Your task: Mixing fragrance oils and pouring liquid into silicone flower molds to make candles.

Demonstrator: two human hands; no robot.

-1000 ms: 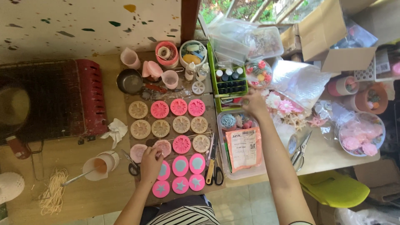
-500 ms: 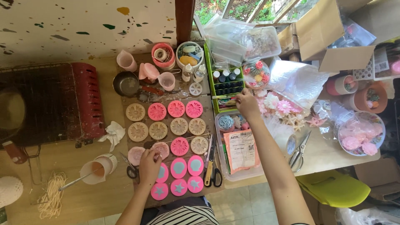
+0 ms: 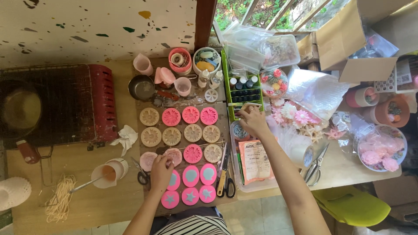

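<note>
Head view, looking straight down on a wooden worktable (image 3: 82,204).

Left hand (image 3: 161,172): rests on the grid of round moulds, fingertips pinched on a pale pink mould (image 3: 174,155) in the third row, just beside a bright pink flower mould (image 3: 193,153). Small scissors (image 3: 140,174) lie immediately left of the wrist.

Right hand (image 3: 252,121): reaches across a clear plastic box (image 3: 257,185), fingers closed on a thin pale stick (image 3: 248,105) at the lower edge of a green tray (image 3: 225,82) that holds small dark bottles (image 3: 244,82).

Surroundings: a pink cup (image 3: 106,174) with a stirrer stands left of the moulds; a red-edged stove (image 3: 102,102) occupies the far left. Large scissors (image 3: 316,162) lie right of the plastic box. Pink flower castings (image 3: 300,115) sit beyond the right hand.
</note>
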